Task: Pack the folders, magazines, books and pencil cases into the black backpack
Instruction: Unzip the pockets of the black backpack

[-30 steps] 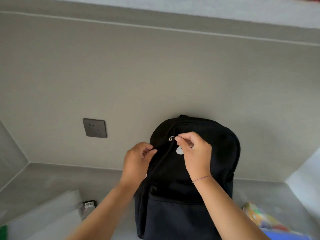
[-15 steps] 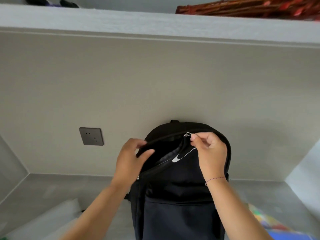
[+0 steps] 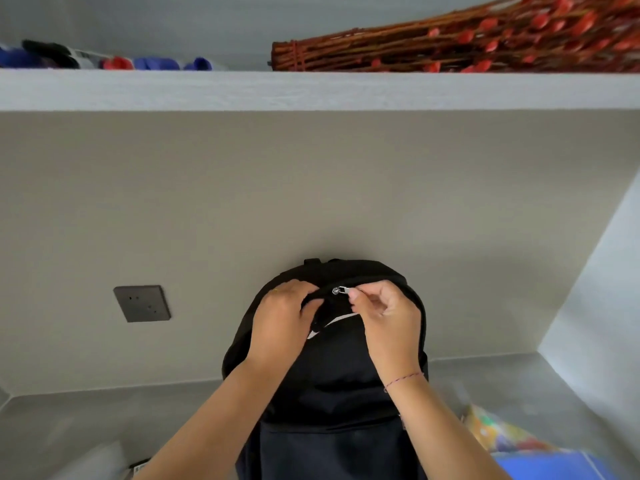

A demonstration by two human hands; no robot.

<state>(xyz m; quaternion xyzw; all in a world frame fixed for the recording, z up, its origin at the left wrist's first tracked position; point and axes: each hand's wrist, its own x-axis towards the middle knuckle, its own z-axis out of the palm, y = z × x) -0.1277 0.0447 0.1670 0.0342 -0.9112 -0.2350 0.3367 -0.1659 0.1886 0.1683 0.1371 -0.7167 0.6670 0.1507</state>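
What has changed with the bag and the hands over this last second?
The right hand has drawn the zipper pull up along the black backpack to near its top. The left hand shifted up with it, holding the fabric. The view tilted upward, revealing a shelf. The backpack stayed upright against the wall.

shelf (image 3: 311, 90) | dried red-bud branches (image 3: 467, 43) on it | dark wall socket (image 3: 142, 303) | grey counter (image 3: 104, 417)
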